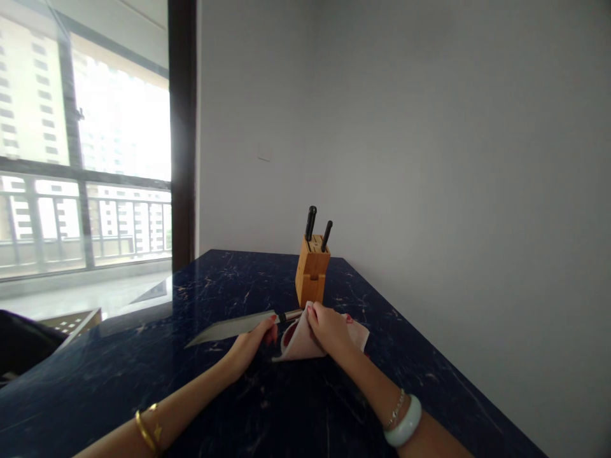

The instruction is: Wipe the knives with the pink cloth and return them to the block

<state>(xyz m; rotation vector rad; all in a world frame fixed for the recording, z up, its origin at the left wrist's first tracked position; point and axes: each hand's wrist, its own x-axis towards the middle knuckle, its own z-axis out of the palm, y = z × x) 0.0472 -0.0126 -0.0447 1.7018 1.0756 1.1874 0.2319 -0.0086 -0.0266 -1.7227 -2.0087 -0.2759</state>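
Observation:
A large kitchen knife (233,327) points to the left, its broad blade above the dark tabletop. My left hand (255,340) is closed on it near the heel of the blade, thumb along the near side. In my right hand (329,327) a pale pink and white cloth (305,343) is bunched, its fold against the knife's handle (292,314). Part of the handle is hidden by the cloth and fingers. Just beyond my hands stands a wooden knife block (314,273) with black-handled knives (310,222) in its slots.
The dark blue marbled table (229,280) reaches to the grey walls at the back and right. Left of it are a large window (119,127) and a dark object (28,343) beside a perforated panel (76,321).

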